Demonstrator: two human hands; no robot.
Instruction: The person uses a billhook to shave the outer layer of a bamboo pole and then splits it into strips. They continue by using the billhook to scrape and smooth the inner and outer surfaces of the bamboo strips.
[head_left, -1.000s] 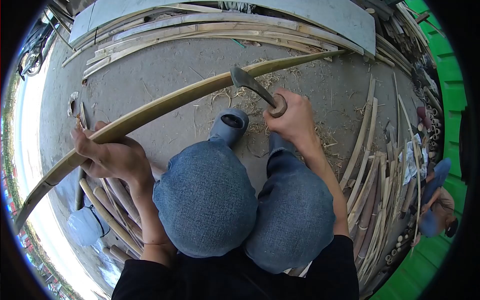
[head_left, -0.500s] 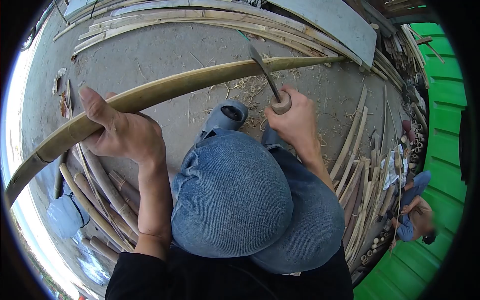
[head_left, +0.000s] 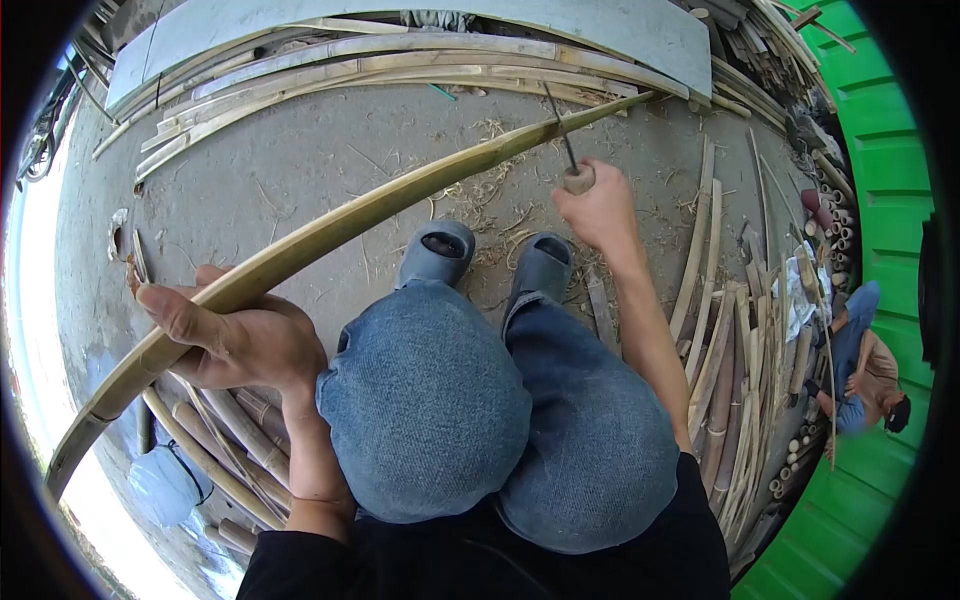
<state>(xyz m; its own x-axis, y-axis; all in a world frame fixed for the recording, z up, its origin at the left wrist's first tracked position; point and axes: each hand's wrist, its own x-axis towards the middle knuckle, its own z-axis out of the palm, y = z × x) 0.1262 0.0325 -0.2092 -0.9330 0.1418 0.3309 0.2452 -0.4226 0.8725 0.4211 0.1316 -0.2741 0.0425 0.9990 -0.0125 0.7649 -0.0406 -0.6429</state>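
Observation:
A long split bamboo strip (head_left: 370, 212) runs slantwise in front of my knees, from the lower left to the far right. My left hand (head_left: 240, 335) grips it from beneath near its left end, thumb on the near side and fingertips showing over the far edge. In my right hand (head_left: 604, 204) is a knife (head_left: 566, 140), its round wooden handle wrapped by my fingers. The thin dark blade points away from me and crosses the strip close to its tapered far end.
Curly shavings (head_left: 490, 190) litter the concrete floor beyond my sandals (head_left: 440, 250). Split bamboo lengths (head_left: 400, 65) lie across the back. More bamboo strips (head_left: 715, 390) are piled at right, near a seated person (head_left: 868, 375). Bamboo poles (head_left: 225, 430) and a water jug (head_left: 168, 485) are at left.
The knife has moved outward along the strip toward its tapered end, my right arm reaching farther. The strip slants more steeply, and the whole view has shifted slightly.

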